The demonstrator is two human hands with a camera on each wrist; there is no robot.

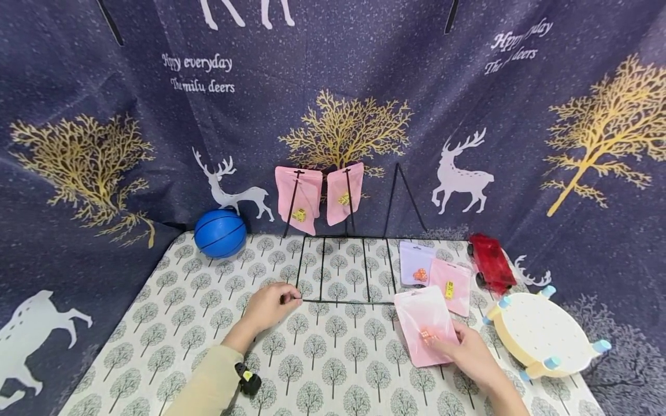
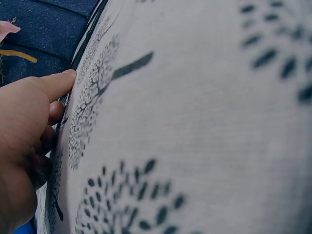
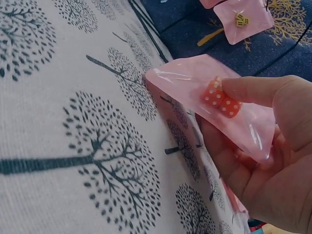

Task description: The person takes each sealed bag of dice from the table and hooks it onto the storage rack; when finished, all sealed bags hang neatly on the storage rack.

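Observation:
My right hand [image 1: 470, 352] pinches a pink zip pouch [image 1: 421, 315] at its edge, above the table. Through the pouch's clear front show orange dice [image 3: 222, 100] with white dots. My left hand [image 1: 273, 304] is at the front left corner of a black wire rack [image 1: 343, 301], fingers curled at the wire; in the left wrist view one fingertip meets the dark bar. Pink pouches with yellow dice hang from the rack's left prong [image 1: 292, 202] and middle prong [image 1: 350, 193]. The right prong [image 1: 411, 196] carries nothing.
A lilac pouch [image 1: 413, 260] and a pink pouch [image 1: 458, 274] lie right of the rack. Beyond them are a red toy car [image 1: 491, 263] and an upturned cream stool [image 1: 546, 332] with blue feet. A blue ball [image 1: 220, 233] sits back left against the dark curtain [image 1: 338, 75].

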